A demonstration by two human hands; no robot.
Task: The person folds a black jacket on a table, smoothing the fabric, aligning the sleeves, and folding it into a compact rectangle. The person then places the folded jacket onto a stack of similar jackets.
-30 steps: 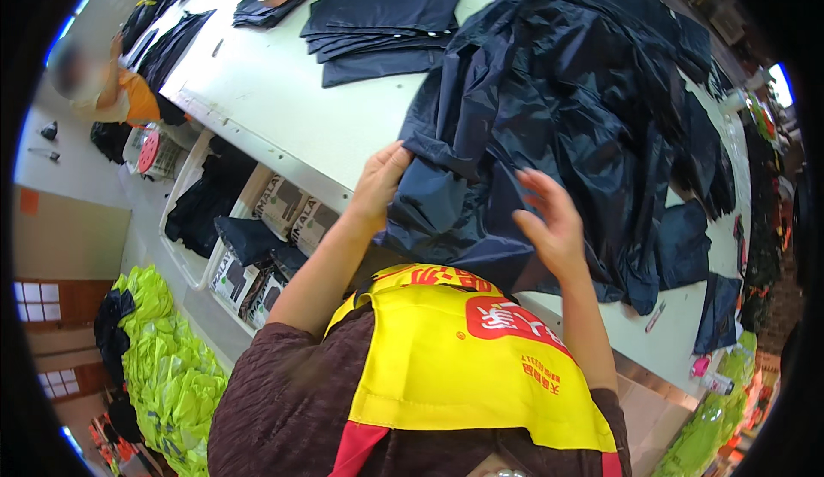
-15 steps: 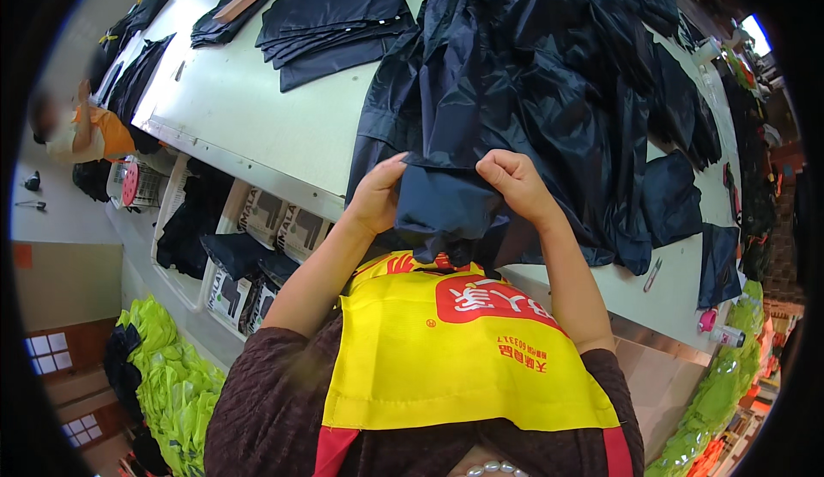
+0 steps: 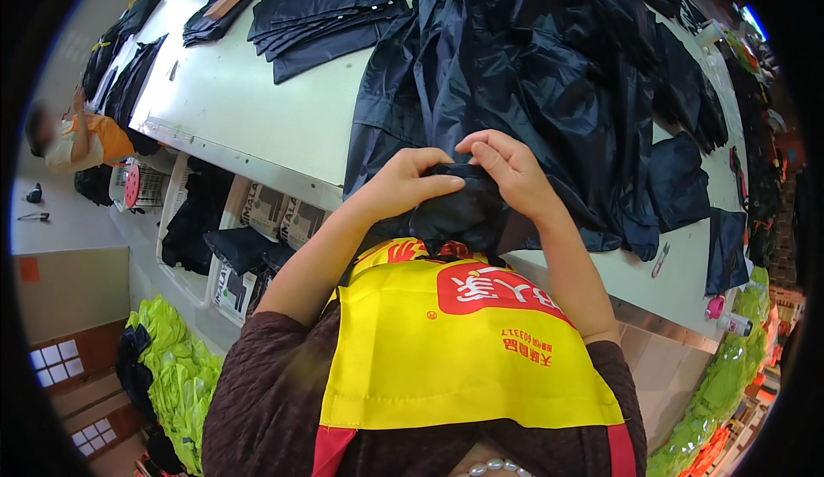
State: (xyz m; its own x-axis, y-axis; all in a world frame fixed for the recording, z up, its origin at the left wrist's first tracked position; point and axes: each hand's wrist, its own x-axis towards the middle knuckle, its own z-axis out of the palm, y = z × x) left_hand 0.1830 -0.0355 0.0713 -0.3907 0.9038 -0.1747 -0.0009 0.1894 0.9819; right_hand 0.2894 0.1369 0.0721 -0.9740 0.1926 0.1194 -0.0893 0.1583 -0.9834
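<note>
A shiny dark navy garment (image 3: 532, 65), likely a jacket, lies in loose folds over the table and hangs off its near edge. My left hand (image 3: 410, 183) is closed on a bunched part of it near my waist, thumb over the cloth and fingers curled behind. Close beside it, my right hand (image 3: 512, 175) grips the same bunched cloth with its fingers bent and thumb raised toward the fingertips. The fold between the two hands is gathered and partly hidden by my fingers.
The pale table (image 3: 240, 108) carries stacked dark cloth pieces (image 3: 326, 13) and small scissors or snips (image 3: 660, 260) at right. White crates (image 3: 232, 245) stand below it. Lime-green garments (image 3: 172, 365) lie at lower left. Another person (image 3: 81, 138) is at far left.
My hands have come closer together. The cloth edge that was stretched flat between them is now bunched up, and my left thumb has moved across it.
</note>
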